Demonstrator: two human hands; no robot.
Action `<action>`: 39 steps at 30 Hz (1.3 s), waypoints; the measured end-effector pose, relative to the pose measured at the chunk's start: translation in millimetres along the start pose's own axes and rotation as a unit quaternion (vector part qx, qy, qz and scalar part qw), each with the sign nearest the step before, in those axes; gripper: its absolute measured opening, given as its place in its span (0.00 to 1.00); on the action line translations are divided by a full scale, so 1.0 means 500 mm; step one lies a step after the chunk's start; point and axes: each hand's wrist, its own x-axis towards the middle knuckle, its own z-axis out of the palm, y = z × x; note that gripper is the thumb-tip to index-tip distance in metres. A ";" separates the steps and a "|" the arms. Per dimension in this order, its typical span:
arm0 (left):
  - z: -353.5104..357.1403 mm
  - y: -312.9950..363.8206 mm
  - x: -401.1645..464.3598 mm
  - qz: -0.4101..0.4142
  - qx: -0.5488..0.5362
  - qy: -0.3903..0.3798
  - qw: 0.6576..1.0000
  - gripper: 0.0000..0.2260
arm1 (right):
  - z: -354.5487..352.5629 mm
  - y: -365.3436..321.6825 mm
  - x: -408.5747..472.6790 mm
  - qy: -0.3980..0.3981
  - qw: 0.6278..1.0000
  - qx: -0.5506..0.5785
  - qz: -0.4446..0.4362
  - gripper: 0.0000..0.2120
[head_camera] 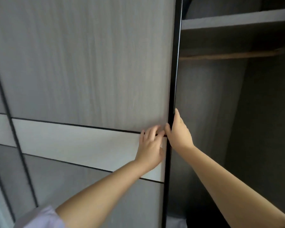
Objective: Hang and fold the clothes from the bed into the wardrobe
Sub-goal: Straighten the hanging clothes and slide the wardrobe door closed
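A grey wood-grain sliding wardrobe door [82,63] with a pale horizontal band fills the left and middle of the view. Its black edge [173,89] runs top to bottom. My right hand [179,130] wraps that black edge, fingers behind it and thumb in front. Just left of the edge, my left hand [150,145] lies flat on the pale band with fingers spread. To the right the wardrobe stands open, showing a dark interior [237,112]. No clothes or bed are in view.
Inside the open section a grey shelf [237,19] sits high up, with a brown hanging rail [229,55] below it. Something pale lies at the wardrobe floor [176,222]. A second door panel [0,129] overlaps at the far left.
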 end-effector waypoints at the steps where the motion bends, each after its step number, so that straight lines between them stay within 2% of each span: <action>1: -0.004 0.006 0.014 0.029 0.043 -0.015 0.999 0.30 | -0.015 0.024 -0.013 0.029 0.999 -0.014 -0.012 0.31; 4: -0.026 0.010 0.079 0.091 0.163 -0.053 0.981 0.37 | -0.044 0.092 -0.060 0.144 0.977 -0.117 -0.105 0.36; 5: -0.035 0.012 0.106 0.107 0.208 -0.072 0.970 0.39 | -0.045 0.113 -0.077 0.153 0.962 -0.167 -0.153 0.37; 7: -0.052 0.025 0.153 0.139 0.282 -0.085 0.945 0.44 | -0.032 0.152 -0.110 0.106 0.934 -0.266 -0.212 0.41; 8: -0.057 0.035 0.172 0.154 0.306 -0.081 0.936 0.46 | -0.023 0.169 -0.121 0.069 0.932 -0.296 -0.197 0.43; 10: -0.060 0.059 0.203 0.170 0.331 -0.076 0.925 0.50 | -0.009 0.196 -0.135 0.028 0.943 -0.313 -0.111 0.48; 14: -0.042 0.124 0.239 0.213 0.344 -0.083 0.911 0.53 | -0.020 0.225 -0.135 0.052 0.964 -0.262 0.017 0.51; 20: 0.018 0.234 0.269 0.245 0.294 -0.085 0.920 0.53 | -0.094 0.268 -0.148 0.046 0.968 -0.208 0.136 0.48; 27: 0.065 0.336 0.289 0.279 0.272 -0.081 0.917 0.51 | -0.118 0.282 -0.166 0.057 0.973 -0.128 0.186 0.48; 31: 0.087 0.380 0.296 0.290 0.266 -0.074 0.917 0.51 | -0.122 0.306 -0.164 0.096 0.970 -0.088 0.203 0.49; 39: 0.119 0.423 0.306 0.298 0.257 -0.061 0.917 0.50 | -0.161 0.350 -0.169 0.103 0.968 -0.094 0.209 0.47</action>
